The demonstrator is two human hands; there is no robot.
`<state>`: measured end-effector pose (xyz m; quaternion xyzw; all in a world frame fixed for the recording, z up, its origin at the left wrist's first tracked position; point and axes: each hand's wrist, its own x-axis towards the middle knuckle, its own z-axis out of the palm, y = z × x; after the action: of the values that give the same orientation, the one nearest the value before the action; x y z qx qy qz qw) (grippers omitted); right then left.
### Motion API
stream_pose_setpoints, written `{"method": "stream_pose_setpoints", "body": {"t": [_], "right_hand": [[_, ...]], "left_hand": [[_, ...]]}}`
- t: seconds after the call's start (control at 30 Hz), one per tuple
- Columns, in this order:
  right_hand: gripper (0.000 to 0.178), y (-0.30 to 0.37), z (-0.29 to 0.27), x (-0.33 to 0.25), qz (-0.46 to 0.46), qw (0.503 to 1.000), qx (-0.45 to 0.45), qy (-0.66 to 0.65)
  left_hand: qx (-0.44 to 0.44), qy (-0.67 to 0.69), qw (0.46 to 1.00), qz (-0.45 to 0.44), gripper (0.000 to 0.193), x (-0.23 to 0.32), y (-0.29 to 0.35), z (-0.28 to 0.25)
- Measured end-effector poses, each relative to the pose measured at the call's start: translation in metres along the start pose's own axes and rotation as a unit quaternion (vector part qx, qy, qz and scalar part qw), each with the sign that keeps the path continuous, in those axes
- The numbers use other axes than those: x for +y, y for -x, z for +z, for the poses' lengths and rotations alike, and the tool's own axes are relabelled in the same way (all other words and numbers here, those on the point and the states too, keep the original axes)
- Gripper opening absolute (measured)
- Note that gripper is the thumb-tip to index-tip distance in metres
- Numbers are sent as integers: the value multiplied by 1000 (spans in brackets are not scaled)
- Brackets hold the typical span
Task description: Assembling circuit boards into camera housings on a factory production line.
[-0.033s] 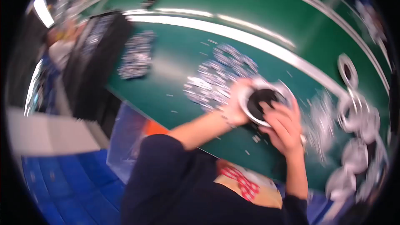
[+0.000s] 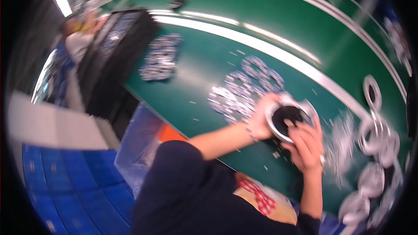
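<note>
A white round housing with a black centre (image 2: 285,118) is held over the green table. My left hand (image 2: 262,117) is closed around its left side. My right hand (image 2: 305,143) is closed on its near right side, with fingertips over the black centre; motion blur hides exactly what they touch. Just left of the housing lies a cluster of silvery ring-shaped parts (image 2: 238,88), partly covered by my left hand. Small pale bits (image 2: 276,153) are scattered on the table below my hands.
White rings and round parts (image 2: 371,178) line the right side, beside clear plastic wrapping (image 2: 342,146). More silvery rings (image 2: 160,58) lie to the left, near a black crate (image 2: 115,56). A clear plastic-lined bin (image 2: 141,143) stands against the table edge. Another person (image 2: 80,39) is at far left.
The whole view has shifted, so the table and my hands appear farther right and slightly lower. Both hands keep hold of the white round housing.
</note>
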<state>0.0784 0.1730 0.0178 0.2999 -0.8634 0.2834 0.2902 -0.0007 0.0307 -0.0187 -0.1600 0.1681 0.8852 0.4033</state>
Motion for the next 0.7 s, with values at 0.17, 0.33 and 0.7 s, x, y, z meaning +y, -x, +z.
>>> {"method": "stream_pose_setpoints", "body": {"t": [0.17,0.33,0.7], "right_hand": [[35,7,-5,-8,-59,997,27,30],[34,-1,-13,-4,-80,994,32,65],[28,-34,-25,14,-98,992,32,70]], "left_hand": [[-38,-32,999,-10,43,-5,21,3],[-58,-6,998,-24,42,-3,7,7],[-105,-55,993,-7,43,26,17,28]]}}
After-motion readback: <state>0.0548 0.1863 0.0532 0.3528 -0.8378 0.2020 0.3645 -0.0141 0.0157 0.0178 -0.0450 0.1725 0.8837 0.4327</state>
